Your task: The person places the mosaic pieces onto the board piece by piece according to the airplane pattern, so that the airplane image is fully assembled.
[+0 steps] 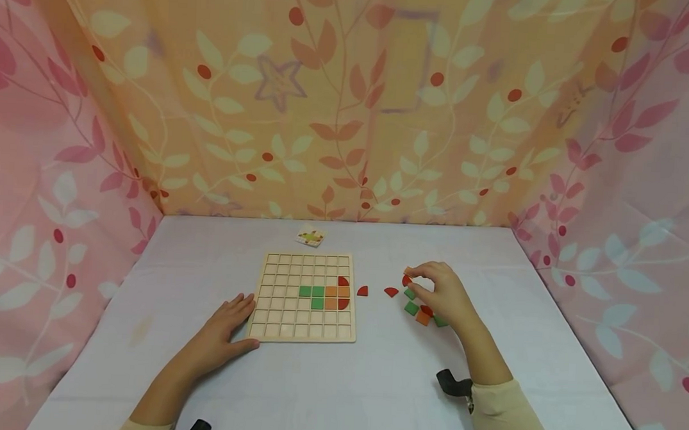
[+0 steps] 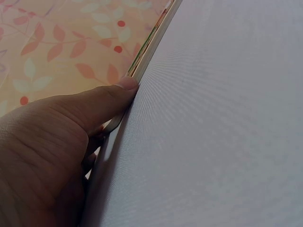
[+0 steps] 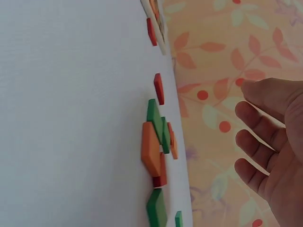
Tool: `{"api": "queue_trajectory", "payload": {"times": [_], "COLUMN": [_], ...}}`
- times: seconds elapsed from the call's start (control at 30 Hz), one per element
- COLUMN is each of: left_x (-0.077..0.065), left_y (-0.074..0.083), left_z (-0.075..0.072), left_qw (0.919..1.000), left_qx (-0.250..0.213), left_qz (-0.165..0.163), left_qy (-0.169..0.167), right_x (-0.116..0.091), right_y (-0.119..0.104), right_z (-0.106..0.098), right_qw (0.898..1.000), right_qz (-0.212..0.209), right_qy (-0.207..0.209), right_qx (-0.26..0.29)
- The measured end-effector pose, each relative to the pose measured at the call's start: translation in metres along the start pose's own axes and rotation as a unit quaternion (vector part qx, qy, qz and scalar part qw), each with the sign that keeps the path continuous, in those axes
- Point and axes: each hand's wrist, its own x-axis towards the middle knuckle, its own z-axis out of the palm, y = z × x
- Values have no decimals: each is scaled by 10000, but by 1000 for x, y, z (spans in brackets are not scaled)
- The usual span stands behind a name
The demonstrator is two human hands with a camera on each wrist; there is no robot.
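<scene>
A wooden grid board lies on the table, with green squares, orange squares and red quarter-circle pieces in some cells. My left hand rests at the board's lower left corner, fingers along the left side, thumb touching the near edge, as the left wrist view also shows. Above the loose pieces hovers my right hand, thumb and index finger apart around a red piece. No piece shows between the fingers in the right wrist view.
Loose red quarter-circles lie right of the board. Near the right hand are a green square and an orange square among several pieces. A small patterned card lies behind the board. Patterned cloth surrounds the table.
</scene>
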Motion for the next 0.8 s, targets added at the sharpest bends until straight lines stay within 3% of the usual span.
{"api": "queue_trajectory", "payload": {"times": [0.33,0.6,0.8], "left_x": [1,0,0], "left_y": [0,-1,-3], "left_z": [1,2,3], "left_qw": [10000,10000,10000], "left_qx": [11,37,33], "left_qz": [-54,-26,35], "left_qy": [-26,16,63], "right_x": [-4,-3,-2], "right_y": [20,33,38], "right_z": [11,20,24], "right_qw": [9962,9961,9957], "right_qz": [820,847,761], "right_qy": [-286,-256,-380], "right_qx": [-105,64,-376]}}
